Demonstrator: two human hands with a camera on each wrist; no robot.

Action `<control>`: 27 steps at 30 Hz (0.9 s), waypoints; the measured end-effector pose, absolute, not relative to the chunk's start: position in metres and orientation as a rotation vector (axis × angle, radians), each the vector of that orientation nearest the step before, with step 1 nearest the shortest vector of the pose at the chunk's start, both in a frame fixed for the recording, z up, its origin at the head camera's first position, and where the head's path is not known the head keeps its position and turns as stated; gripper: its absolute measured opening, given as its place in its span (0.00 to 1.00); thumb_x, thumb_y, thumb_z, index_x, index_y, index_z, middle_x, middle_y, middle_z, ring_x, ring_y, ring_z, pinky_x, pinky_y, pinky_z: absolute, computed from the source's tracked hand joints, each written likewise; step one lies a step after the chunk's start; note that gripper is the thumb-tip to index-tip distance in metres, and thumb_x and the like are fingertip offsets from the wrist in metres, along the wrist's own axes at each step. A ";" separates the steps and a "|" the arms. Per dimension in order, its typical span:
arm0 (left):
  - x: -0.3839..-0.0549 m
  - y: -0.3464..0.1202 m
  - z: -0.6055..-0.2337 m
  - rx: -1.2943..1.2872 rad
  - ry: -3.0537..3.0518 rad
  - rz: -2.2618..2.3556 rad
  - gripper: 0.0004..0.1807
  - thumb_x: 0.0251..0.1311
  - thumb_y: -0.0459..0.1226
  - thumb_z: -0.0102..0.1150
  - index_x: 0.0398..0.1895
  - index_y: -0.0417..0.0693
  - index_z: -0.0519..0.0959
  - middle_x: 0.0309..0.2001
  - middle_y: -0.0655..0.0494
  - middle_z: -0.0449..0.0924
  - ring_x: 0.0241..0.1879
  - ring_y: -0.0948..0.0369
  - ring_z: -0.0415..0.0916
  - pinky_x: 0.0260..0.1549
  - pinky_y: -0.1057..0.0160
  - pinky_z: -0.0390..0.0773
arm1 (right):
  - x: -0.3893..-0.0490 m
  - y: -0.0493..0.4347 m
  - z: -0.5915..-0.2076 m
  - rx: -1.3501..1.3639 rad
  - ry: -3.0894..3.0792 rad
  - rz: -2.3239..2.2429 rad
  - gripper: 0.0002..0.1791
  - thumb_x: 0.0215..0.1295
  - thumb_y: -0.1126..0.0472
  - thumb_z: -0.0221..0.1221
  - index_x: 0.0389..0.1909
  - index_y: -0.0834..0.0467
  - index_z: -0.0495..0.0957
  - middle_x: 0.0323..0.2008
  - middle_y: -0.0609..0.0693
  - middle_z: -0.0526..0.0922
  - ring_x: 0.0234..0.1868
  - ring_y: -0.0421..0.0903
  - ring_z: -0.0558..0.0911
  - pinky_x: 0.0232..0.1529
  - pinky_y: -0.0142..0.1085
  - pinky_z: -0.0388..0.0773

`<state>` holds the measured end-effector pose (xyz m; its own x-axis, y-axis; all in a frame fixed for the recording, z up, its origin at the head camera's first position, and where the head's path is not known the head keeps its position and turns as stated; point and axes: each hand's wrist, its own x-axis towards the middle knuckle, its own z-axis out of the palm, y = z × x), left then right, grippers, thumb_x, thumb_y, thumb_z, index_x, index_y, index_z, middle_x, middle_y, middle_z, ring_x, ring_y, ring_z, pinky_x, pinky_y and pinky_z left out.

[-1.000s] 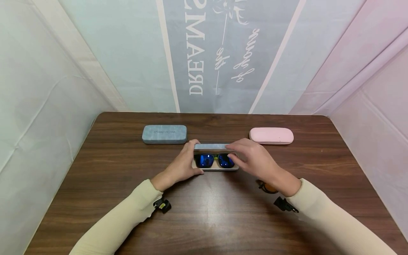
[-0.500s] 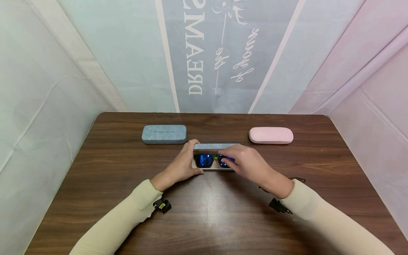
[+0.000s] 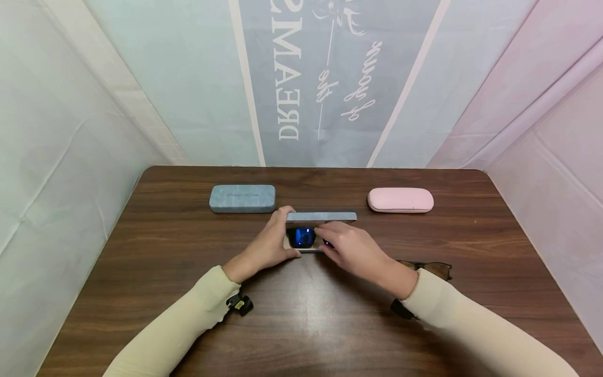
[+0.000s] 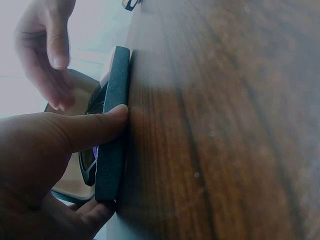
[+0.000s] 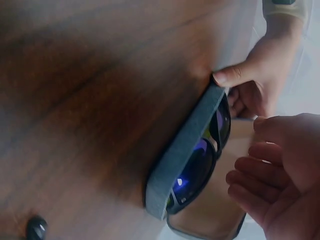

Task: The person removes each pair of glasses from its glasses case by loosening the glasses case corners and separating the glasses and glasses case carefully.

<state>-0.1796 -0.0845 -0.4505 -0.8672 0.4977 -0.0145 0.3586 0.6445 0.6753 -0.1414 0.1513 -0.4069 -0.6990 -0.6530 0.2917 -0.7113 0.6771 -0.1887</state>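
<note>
A blue hinged glasses case [image 3: 321,216] lies open at the table's middle, its lid raised at the back. Inside sit black sunglasses [image 3: 302,237] with mirrored blue lenses. My left hand [image 3: 265,242] grips the case's left end, thumb along the front wall and fingers behind, as the left wrist view also shows. Over the right part of the sunglasses is my right hand [image 3: 355,250], hiding most of that lens in the head view. In the right wrist view its loosely bent fingers [image 5: 255,182] hover beside the lenses [image 5: 195,170], apart from them and with nothing between them.
Behind on the left rests a shut blue case [image 3: 242,199], and a shut pink case [image 3: 400,200] is at the back right. Glasses with brown lenses [image 3: 438,270] lie partly under the right forearm. A printed cloth [image 3: 311,78] hangs behind the wooden table [image 3: 188,230].
My right hand has moved left across the sunglasses, from the case's right end toward its middle, uncovering the lid's right corner and the brown glasses. The left hand keeps its grip.
</note>
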 end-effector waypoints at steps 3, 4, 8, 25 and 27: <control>-0.180 -0.084 -0.450 0.706 2.668 1.023 0.52 0.53 0.39 0.79 0.72 0.47 0.52 0.68 0.38 0.61 0.65 0.48 0.67 0.61 0.49 0.72 | -0.140 0.148 -0.412 1.105 -2.701 0.407 0.21 0.66 0.61 0.68 0.57 0.65 0.81 0.55 0.59 0.83 0.57 0.54 0.82 0.52 0.45 0.82; -0.180 -0.085 -0.450 0.707 2.670 1.022 0.52 0.52 0.39 0.80 0.72 0.47 0.52 0.68 0.38 0.61 0.65 0.48 0.67 0.61 0.49 0.72 | -0.140 0.147 -0.414 1.104 -2.704 0.398 0.21 0.66 0.61 0.68 0.58 0.66 0.81 0.56 0.60 0.83 0.58 0.54 0.82 0.53 0.45 0.81; -0.179 -0.084 -0.449 0.715 2.676 1.021 0.52 0.52 0.39 0.80 0.71 0.47 0.52 0.67 0.38 0.62 0.64 0.48 0.67 0.61 0.50 0.72 | -0.139 0.143 -0.420 1.074 -2.722 0.362 0.23 0.67 0.62 0.67 0.61 0.66 0.79 0.58 0.59 0.82 0.60 0.55 0.80 0.57 0.46 0.79; -0.177 -0.083 -0.449 0.720 2.685 1.029 0.53 0.52 0.39 0.80 0.72 0.43 0.52 0.68 0.38 0.61 0.65 0.47 0.66 0.61 0.49 0.73 | -0.144 0.127 -0.431 0.866 -2.869 0.183 0.19 0.71 0.64 0.63 0.59 0.66 0.78 0.53 0.58 0.82 0.52 0.55 0.82 0.55 0.47 0.79; -0.177 -0.083 -0.449 0.716 2.687 1.022 0.52 0.52 0.39 0.80 0.72 0.44 0.52 0.68 0.38 0.61 0.65 0.48 0.66 0.61 0.50 0.72 | -0.146 0.126 -0.432 0.858 -2.861 0.156 0.17 0.71 0.64 0.63 0.58 0.66 0.79 0.52 0.57 0.83 0.51 0.54 0.82 0.54 0.46 0.79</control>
<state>-0.1774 -0.0834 -0.4494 -0.8681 0.4964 0.0039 0.3735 0.6478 0.6640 -0.1455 0.1261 -0.4316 -0.8252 -0.5376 0.1730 -0.5533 0.8311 -0.0563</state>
